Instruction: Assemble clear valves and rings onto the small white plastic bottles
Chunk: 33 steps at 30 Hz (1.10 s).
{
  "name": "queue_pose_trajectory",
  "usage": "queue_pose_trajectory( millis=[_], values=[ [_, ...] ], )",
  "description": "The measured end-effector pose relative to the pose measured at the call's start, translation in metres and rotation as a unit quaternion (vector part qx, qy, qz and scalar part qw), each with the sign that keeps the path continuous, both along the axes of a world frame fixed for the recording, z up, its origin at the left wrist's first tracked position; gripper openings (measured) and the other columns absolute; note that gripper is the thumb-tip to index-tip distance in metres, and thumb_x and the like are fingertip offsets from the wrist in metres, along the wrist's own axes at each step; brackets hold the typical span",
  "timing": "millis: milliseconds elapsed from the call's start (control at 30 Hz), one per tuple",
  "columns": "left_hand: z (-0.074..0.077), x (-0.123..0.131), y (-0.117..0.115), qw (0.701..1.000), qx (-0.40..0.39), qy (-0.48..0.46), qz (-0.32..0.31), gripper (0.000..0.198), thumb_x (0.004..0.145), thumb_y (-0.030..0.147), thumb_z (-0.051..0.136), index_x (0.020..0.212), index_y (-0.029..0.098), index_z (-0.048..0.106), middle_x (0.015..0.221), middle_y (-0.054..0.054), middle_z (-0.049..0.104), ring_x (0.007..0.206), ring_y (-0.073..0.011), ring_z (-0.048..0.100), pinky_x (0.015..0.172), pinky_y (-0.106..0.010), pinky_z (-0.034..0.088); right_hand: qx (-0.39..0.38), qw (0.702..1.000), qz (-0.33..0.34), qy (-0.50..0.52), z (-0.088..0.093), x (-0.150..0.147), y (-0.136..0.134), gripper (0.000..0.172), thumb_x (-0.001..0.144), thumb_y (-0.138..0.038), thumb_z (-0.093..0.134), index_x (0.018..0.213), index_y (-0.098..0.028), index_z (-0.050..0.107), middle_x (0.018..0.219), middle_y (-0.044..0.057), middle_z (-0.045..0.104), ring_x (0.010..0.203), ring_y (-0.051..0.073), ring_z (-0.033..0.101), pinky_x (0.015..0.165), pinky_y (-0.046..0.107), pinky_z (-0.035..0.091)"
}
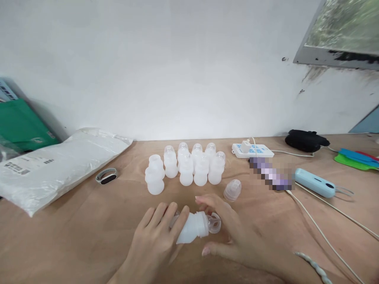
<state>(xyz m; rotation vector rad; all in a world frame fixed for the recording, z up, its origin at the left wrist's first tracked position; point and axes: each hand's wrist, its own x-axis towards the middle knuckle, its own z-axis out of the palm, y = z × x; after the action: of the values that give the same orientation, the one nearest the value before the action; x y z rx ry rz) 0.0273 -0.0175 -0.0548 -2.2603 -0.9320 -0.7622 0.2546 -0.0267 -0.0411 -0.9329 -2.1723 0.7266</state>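
My left hand [156, 236] is closed round a small white plastic bottle [192, 228] that lies tilted on its side over the wooden table [74, 236]. My right hand [233, 232] touches the bottle's neck end, where a clear nipple piece [214, 224] sits; its fingers are curled about it. A loose clear cap [232, 190] lies just beyond my right hand. Behind it stands a cluster of several similar white bottles [189, 165], most with clear caps.
A white plastic bag [59, 165] lies at the left, with a wristband [106, 176] beside it. At the right are a power strip [251, 150], a black object [304, 140], a light blue device [315, 182] and white cables [322, 232].
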Motion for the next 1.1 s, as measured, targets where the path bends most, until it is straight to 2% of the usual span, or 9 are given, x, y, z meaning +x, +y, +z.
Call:
queue_pose_trajectory(
  millis=[67, 133, 233, 367, 467, 567, 700, 800, 1100],
  values=[
    [-0.001, 0.0, 0.0, 1.0, -0.01, 0.005, -0.013, 0.029, 0.09, 0.016, 0.043, 0.105, 0.017, 0.068, 0.087, -0.009, 0.07, 0.074, -0.0243, 0.059, 0.064, -0.035, 0.041, 0.026, 0.999, -0.007, -0.02, -0.001, 0.001, -0.001, 0.046, 0.09, -0.029, 0.066, 0.131, -0.026, 0.046, 0.118, 0.009, 0.065, 0.102, 0.021, 0.067, 0.082, 0.032, 0.06],
    [0.0, -0.001, 0.0, 0.999, -0.036, -0.013, -0.022, 0.028, 0.092, 0.021, 0.044, 0.108, 0.016, 0.066, 0.089, -0.009, 0.07, 0.075, -0.0247, 0.061, 0.065, -0.035, 0.043, 0.12, 0.992, 0.001, -0.026, -0.001, 0.003, -0.001, 0.03, 0.095, -0.017, 0.055, 0.124, -0.025, 0.051, 0.114, 0.009, 0.065, 0.101, 0.02, 0.067, 0.082, 0.031, 0.06],
    [0.006, -0.004, 0.0, 0.985, -0.143, -0.097, -0.017, 0.024, 0.091, 0.033, 0.053, 0.108, 0.02, 0.063, 0.093, -0.007, 0.071, 0.077, -0.0259, 0.064, 0.066, -0.036, 0.047, 0.267, 0.964, -0.003, 0.002, -0.001, 0.01, 0.0, 0.042, 0.091, -0.002, 0.046, 0.127, -0.024, 0.049, 0.119, 0.012, 0.06, 0.106, 0.02, 0.065, 0.082, 0.031, 0.059],
    [0.021, -0.011, 0.009, 0.904, -0.333, -0.268, 0.018, 0.041, 0.082, 0.047, 0.07, 0.114, 0.025, 0.056, 0.097, -0.003, 0.074, 0.082, -0.0254, 0.07, 0.067, -0.036, 0.055, 0.295, 0.953, -0.053, 0.044, -0.003, 0.015, 0.007, 0.049, 0.088, -0.004, 0.053, 0.133, -0.023, 0.044, 0.119, 0.014, 0.057, 0.11, 0.024, 0.062, 0.082, 0.036, 0.061],
    [0.029, -0.015, 0.022, 0.832, -0.394, -0.39, 0.012, 0.047, 0.081, 0.047, 0.071, 0.118, 0.025, 0.051, 0.106, -0.003, 0.072, 0.095, -0.0268, 0.07, 0.077, -0.039, 0.059, 0.277, 0.958, -0.064, 0.036, -0.005, 0.014, 0.011, 0.045, 0.09, -0.008, 0.055, 0.132, -0.024, 0.045, 0.117, 0.013, 0.058, 0.108, 0.025, 0.063, 0.082, 0.038, 0.061],
    [0.032, -0.014, 0.037, 0.804, -0.421, -0.419, -0.015, 0.04, 0.083, 0.042, 0.07, 0.114, 0.024, 0.052, 0.111, -0.002, 0.068, 0.102, -0.0254, 0.068, 0.087, -0.041, 0.058, 0.256, 0.965, -0.055, 0.024, -0.008, 0.012, 0.012, 0.04, 0.092, -0.01, 0.053, 0.129, -0.023, 0.047, 0.117, 0.013, 0.059, 0.107, 0.024, 0.064, 0.082, 0.037, 0.061],
    [0.028, -0.005, 0.054, 0.833, -0.417, -0.364, -0.023, 0.025, 0.085, 0.034, 0.065, 0.104, 0.021, 0.057, 0.109, -0.004, 0.06, 0.102, -0.0242, 0.063, 0.085, -0.04, 0.059, 0.229, 0.972, -0.053, 0.009, -0.01, 0.011, 0.011, 0.037, 0.092, -0.012, 0.053, 0.127, -0.023, 0.047, 0.117, 0.013, 0.059, 0.11, 0.025, 0.064, 0.083, 0.037, 0.061],
    [0.022, 0.001, 0.063, 0.857, -0.411, -0.311, -0.013, 0.025, 0.082, 0.034, 0.066, 0.1, 0.019, 0.058, 0.104, -0.006, 0.061, 0.098, -0.0266, 0.064, 0.082, -0.044, 0.058, 0.223, 0.973, -0.051, 0.017, -0.01, 0.01, 0.011, 0.035, 0.092, -0.012, 0.053, 0.125, -0.023, 0.047, 0.117, 0.013, 0.06, 0.11, 0.025, 0.064, 0.083, 0.036, 0.061],
    [0.005, -0.006, 0.064, 0.888, -0.391, -0.238, 0.044, 0.04, 0.087, 0.032, 0.06, 0.125, 0.022, 0.053, 0.116, -0.006, 0.071, 0.097, -0.0298, 0.071, 0.076, -0.041, 0.058, 0.206, 0.977, -0.041, 0.023, -0.009, 0.009, 0.01, 0.036, 0.091, -0.011, 0.054, 0.125, -0.021, 0.049, 0.118, 0.013, 0.06, 0.108, 0.024, 0.063, 0.083, 0.034, 0.06]
  ],
)
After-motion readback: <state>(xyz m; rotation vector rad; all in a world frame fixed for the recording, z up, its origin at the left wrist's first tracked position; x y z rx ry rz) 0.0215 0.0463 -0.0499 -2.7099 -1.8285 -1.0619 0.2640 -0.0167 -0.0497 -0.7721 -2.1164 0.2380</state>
